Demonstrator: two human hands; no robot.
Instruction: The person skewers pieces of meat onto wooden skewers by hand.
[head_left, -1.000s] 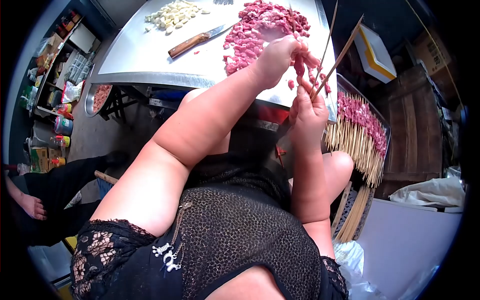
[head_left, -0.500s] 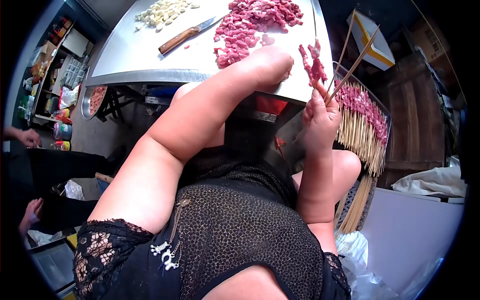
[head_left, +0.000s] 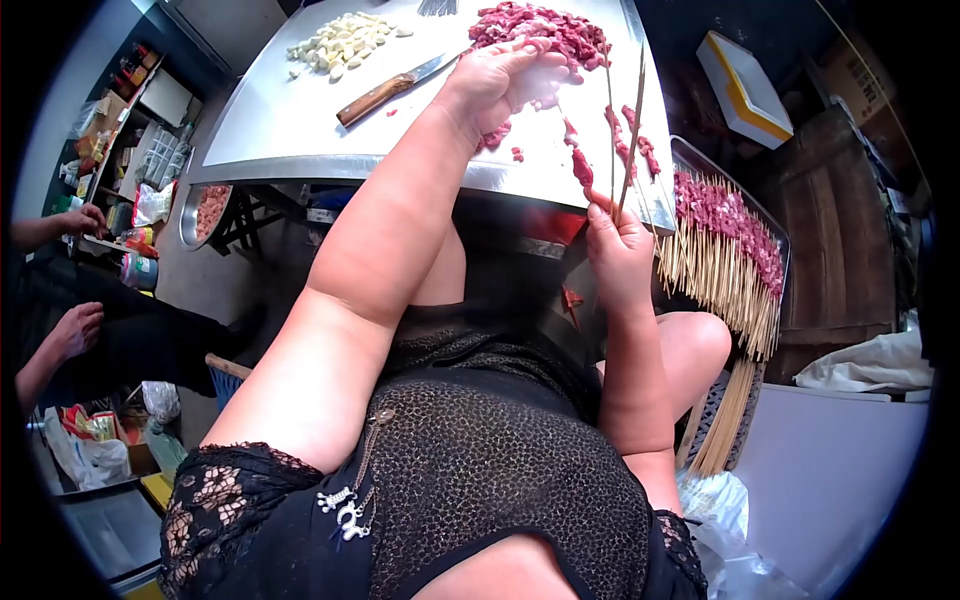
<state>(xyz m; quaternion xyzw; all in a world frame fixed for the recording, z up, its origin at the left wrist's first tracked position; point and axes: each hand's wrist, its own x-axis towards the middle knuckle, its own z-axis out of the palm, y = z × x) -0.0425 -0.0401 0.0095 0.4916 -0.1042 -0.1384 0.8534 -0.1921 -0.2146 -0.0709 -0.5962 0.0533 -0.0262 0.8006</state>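
Note:
My left hand (head_left: 497, 88) is over the white table (head_left: 260, 125), at the near edge of a heap of cut raw meat (head_left: 545, 28). Its thumb and fingers are apart, the fingers washed out by glare, and no piece shows in them. My right hand (head_left: 618, 245) is closed on several thin skewers (head_left: 634, 150) near the table's right corner. One of these carries pieces of raw meat (head_left: 578, 160) just above my fingers; others look bare. Beyond, meat-threaded skewers (head_left: 622, 138) lie by the table's right edge. Small meat scraps (head_left: 495, 136) sit below my left hand.
A wooden-handled knife (head_left: 380, 97) and peeled garlic cloves (head_left: 340, 45) lie on the table. At right are a tray (head_left: 785, 262) of loaded skewers, bare sticks (head_left: 728, 415) and a white-yellow box (head_left: 745, 90). Another person's hands (head_left: 78, 328) are at left, near a meat bowl (head_left: 190, 222).
My left hand has moved up and away from the table's front edge to the meat heap, its fingers now showing. My right hand has shifted slightly left and down with the skewers.

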